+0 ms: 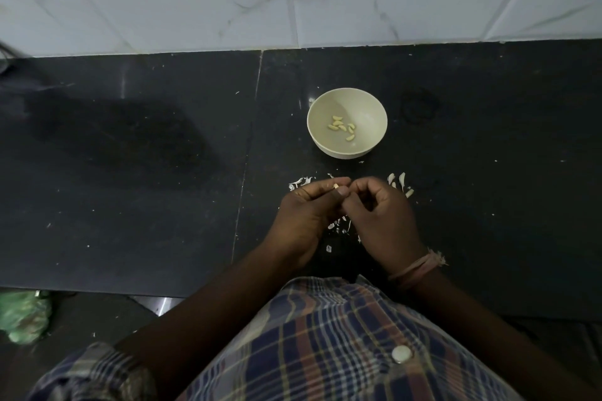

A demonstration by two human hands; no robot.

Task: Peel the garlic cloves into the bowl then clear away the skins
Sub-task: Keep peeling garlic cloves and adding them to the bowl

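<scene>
Plastic, a crumpled green bag (22,316), lies far left of the bowl (347,123) below the worktop (130,156) edge. Nearer the bowl, on its near side, the left hand (306,215) pinches a garlic clove (336,186) in its grip. The bowl holds about 7 peeled cloves (342,128). The right hand (381,218) curls against the left; what its grip holds is hidden. Skins (399,182) litter the worktop around both hands.
</scene>
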